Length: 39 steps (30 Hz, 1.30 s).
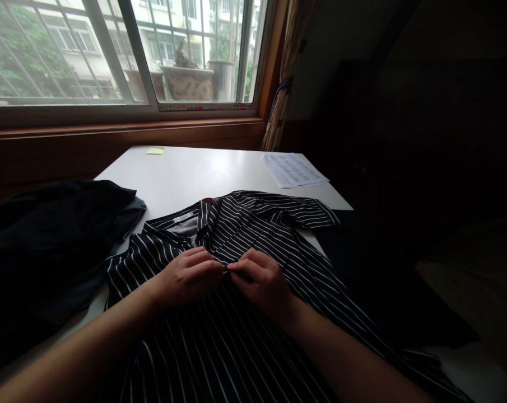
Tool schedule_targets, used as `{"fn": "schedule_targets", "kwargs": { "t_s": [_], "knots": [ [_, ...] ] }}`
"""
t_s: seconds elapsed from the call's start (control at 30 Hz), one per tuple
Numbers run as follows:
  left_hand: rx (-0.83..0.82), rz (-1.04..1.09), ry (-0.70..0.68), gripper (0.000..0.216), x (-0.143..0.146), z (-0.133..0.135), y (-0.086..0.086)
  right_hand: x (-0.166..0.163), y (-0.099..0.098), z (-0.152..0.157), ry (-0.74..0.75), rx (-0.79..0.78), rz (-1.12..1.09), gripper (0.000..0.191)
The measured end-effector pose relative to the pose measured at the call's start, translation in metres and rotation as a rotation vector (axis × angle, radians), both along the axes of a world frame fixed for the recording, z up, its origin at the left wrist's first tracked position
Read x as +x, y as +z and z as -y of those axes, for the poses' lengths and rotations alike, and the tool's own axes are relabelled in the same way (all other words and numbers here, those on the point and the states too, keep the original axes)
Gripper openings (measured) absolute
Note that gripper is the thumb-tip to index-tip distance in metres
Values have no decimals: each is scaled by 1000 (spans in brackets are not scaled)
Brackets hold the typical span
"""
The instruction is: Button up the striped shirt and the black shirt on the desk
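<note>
The left hand (196, 274) and right hand (262, 282), fingers curled closed, meet and pinch the front of a striped shirt (253, 235). The shirt lies spread across the near part of a white table (194, 170). Dark clothing (55, 240) is heaped at left; printed papers (293, 170) lie far right, a yellow note (156, 151) far left.

Daylight from the window (142, 61) glares on the tabletop (219, 170) (a soft patch); the right is nearly black.

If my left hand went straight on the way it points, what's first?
Most likely the right hand, just ahead of the left hand over the striped collared shirt; whether the two hands touch is hard to tell.
</note>
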<state>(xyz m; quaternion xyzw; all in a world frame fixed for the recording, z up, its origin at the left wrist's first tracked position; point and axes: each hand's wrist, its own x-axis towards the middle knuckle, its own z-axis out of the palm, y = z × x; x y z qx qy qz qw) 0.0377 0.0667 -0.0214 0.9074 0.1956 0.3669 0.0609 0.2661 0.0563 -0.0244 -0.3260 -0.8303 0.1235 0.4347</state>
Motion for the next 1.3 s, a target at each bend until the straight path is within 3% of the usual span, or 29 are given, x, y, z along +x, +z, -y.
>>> {"fn": "schedule_targets", "kwargs": {
  "t_s": [0.17,0.27,0.57,0.9,1.3],
  "knots": [
    [169,-66,51,8,2,-1,1,2,-1,-1,-10,-30,4,10],
    [150,-57,68,8,2,-2,0,2,0,-1,-29,-62,9,5],
    [13,-11,50,10,2,-4,-4,3,2,-2,24,-42,-20,2],
    [-134,40,15,11,7,-10,-4,2,1,-7,83,-265,-88,7],
    [-466,123,16,17,6,-15,-5,1,-2,-12,57,-391,-45,8]
  ]
}}
